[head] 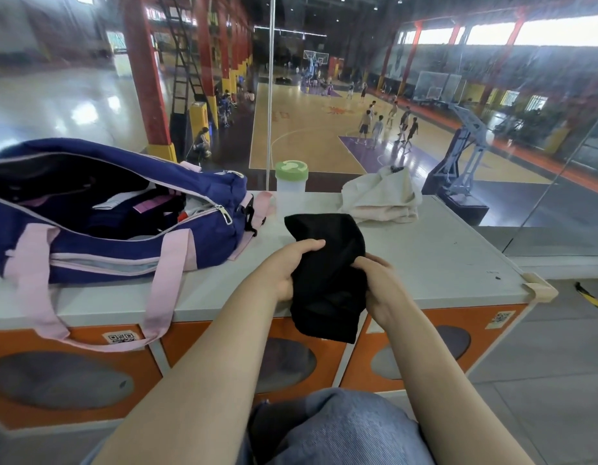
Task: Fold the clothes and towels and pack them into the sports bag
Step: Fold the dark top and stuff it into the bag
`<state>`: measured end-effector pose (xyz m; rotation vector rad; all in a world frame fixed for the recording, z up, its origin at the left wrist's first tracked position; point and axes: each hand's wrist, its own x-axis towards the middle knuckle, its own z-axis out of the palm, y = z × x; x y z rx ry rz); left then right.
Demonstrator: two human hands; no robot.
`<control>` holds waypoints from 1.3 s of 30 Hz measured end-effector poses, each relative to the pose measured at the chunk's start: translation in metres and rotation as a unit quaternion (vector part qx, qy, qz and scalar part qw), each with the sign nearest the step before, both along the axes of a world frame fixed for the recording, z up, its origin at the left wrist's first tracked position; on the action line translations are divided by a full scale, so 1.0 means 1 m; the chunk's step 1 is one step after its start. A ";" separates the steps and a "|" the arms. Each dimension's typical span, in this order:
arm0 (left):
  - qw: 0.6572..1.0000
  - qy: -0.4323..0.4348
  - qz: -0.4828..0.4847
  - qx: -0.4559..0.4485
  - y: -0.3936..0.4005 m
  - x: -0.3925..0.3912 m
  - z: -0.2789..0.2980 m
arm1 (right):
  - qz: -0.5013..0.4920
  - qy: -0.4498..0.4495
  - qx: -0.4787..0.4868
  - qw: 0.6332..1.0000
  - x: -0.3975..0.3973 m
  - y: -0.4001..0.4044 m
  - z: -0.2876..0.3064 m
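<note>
A black garment [327, 273] hangs bunched over the front edge of the white counter [441, 260]. My left hand [287, 266] grips its left side, thumb on top. My right hand [379, 283] pinches the cloth on its right side. The navy sports bag [123, 209] with pink straps lies on the counter to the left, its main zip open, dark and white items showing inside. A cream towel [383, 198] sits crumpled at the counter's far right.
A clear bottle with a green lid [291, 181] stands at the counter's back edge, between the bag and the towel. A glass wall rises right behind the counter. The counter's right corner has a beige guard [539, 290]. Orange locker fronts lie below.
</note>
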<state>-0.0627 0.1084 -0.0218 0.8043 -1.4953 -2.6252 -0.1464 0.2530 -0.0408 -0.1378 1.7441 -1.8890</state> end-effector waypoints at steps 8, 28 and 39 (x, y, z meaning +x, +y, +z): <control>0.988 0.104 0.039 -0.110 -0.007 0.036 0.037 | 0.085 -0.053 -0.087 0.991 0.025 -0.019 0.017; 0.937 -0.011 0.195 -0.289 -0.154 0.188 0.053 | 0.235 0.290 0.064 0.925 0.127 -0.200 0.083; 0.809 -0.074 0.161 -0.560 -0.209 0.156 0.071 | 0.258 0.324 0.105 0.904 0.143 -0.236 0.058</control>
